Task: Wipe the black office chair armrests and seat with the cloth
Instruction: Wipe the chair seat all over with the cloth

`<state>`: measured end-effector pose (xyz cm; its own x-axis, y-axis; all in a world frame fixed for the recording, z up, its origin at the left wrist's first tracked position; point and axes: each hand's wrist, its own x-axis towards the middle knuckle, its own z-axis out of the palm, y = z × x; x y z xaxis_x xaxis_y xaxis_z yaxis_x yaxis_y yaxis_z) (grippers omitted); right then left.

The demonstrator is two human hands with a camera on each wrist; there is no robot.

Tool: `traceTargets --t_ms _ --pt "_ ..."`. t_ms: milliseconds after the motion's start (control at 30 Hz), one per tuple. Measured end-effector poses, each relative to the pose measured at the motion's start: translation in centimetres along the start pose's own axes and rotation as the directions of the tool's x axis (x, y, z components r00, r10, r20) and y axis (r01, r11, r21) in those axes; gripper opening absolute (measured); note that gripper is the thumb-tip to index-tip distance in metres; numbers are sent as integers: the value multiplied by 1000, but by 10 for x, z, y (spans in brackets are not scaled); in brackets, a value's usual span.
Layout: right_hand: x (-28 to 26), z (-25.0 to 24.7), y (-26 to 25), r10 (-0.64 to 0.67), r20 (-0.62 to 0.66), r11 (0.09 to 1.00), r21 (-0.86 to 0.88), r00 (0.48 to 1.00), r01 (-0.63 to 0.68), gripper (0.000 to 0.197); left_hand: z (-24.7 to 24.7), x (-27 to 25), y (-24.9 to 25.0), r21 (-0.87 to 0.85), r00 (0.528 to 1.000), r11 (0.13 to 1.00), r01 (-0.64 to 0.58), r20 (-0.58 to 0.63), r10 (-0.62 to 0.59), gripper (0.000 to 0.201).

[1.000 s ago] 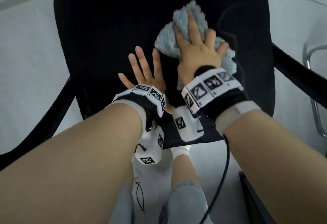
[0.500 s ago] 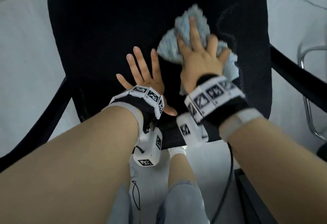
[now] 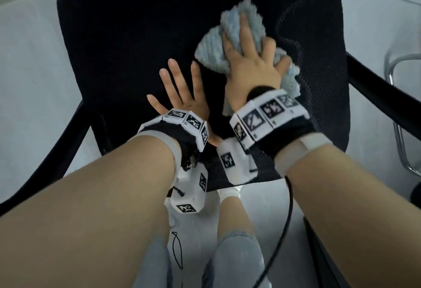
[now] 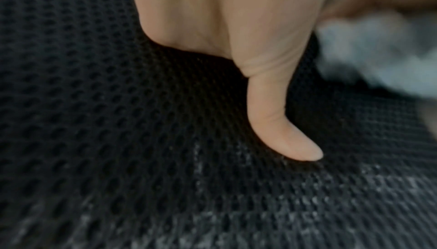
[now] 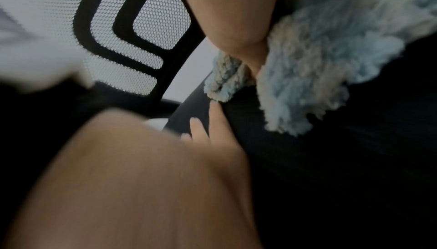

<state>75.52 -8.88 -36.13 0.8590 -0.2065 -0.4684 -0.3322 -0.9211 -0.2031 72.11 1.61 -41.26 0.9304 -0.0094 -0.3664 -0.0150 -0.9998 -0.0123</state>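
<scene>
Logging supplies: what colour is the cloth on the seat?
Pale blue, fluffy cloth, clearest in the head view.

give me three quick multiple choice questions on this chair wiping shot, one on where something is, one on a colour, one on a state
1. Where is the cloth?
A. on the seat under the right hand
B. draped over an armrest
C. on the floor

2. What colour is the cloth?
A. red
B. light blue
C. yellow

3. How is the left hand?
A. in a grip on the cloth
B. curled round an armrest
C. flat on the seat, fingers spread

Answers:
1 A, the head view shows the right hand pressing the cloth onto the black mesh seat.
2 B, its fluffy pile is pale blue in the head and right wrist views.
3 C, straight fingers lie on the mesh beside the cloth and hold nothing.
</scene>
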Motion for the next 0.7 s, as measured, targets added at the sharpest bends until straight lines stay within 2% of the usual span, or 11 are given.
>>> traceTargets --t_ms 33,67,233,300,333,400,467,567,600,667,700 --pt "8 -4 -4 2 -6 1000 11 1000 -2 76 -6 1 2 -59 999 998 36 -19 -37 80" --pt "10 -5 -4 0 -16 1000 2 1000 0 76 -9 4 3 -72 998 997 40 -53 -44 76" --pt "-69 16 25 -61 122 997 -38 991 66 78 -7 0 -3 19 995 998 -67 69 65 135" --pt "-100 25 34 -73 130 996 -34 989 78 79 -7 2 -4 -16 975 995 -103 195 105 152" --pt "-99 25 34 -68 134 996 -40 989 74 78 -7 2 -5 -50 968 994 -92 229 102 150" --pt "-73 21 27 -40 156 997 -53 987 49 79 -7 2 -5 -40 992 996 -81 89 85 131" --pt "-34 11 13 -33 74 998 -54 997 37 82 0 0 -2 17 997 999 -45 71 44 127" --pt "16 -5 -4 -11 -21 999 -47 1000 10 79 2 -1 7 -20 995 999 39 -87 -41 76" --pt "22 -10 -7 -16 -8 998 -60 1000 15 78 -7 1 8 -50 998 998 45 -50 -47 67" --pt "18 -11 -4 -17 -49 997 -71 999 14 79 -16 -1 5 -26 996 998 52 76 -50 72" --pt "5 -6 3 -38 -52 997 -75 998 34 81 -14 -1 4 -3 991 1000 -3 131 4 92"
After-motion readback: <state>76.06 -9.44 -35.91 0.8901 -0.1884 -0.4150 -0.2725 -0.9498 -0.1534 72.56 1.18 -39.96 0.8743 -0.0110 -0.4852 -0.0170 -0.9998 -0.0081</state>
